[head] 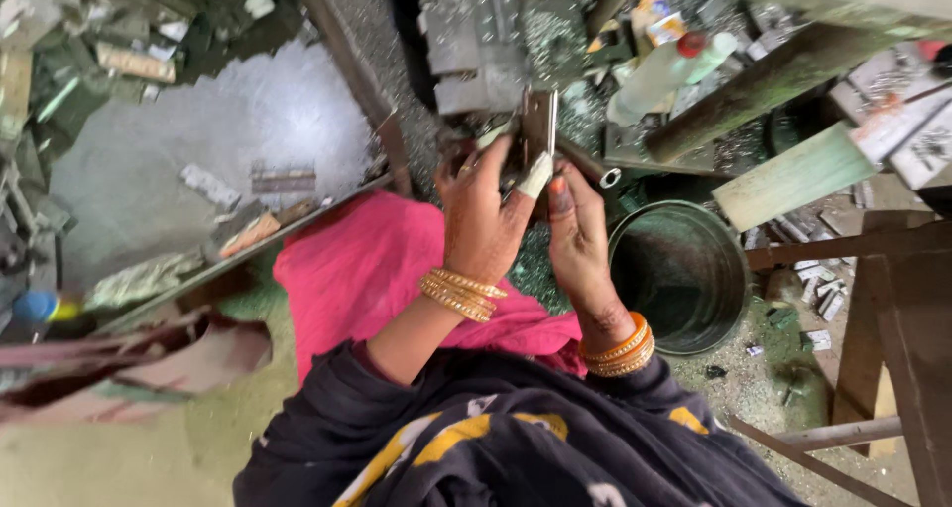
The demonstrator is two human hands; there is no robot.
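Observation:
Both of my hands meet at a small flat metal bracket (540, 120) held upright in front of a grey metal machine block (476, 41). My left hand (481, 214), with a bandaged fingertip and gold bangles at the wrist, grips the bracket's lower part from the left. My right hand (575, 234), also with bangles, pinches the same piece from the right, thumb up against it. The lower end of the bracket is hidden behind my fingers.
A round metal bucket (729, 299) stands to the right of my hands. Pink cloth (367, 269) covers my lap. A plastic bottle with a red cap (664, 70) lies on cluttered scrap behind. Metal shavings (278, 110) lie piled at left; wooden frame pieces (873, 299) stand at right.

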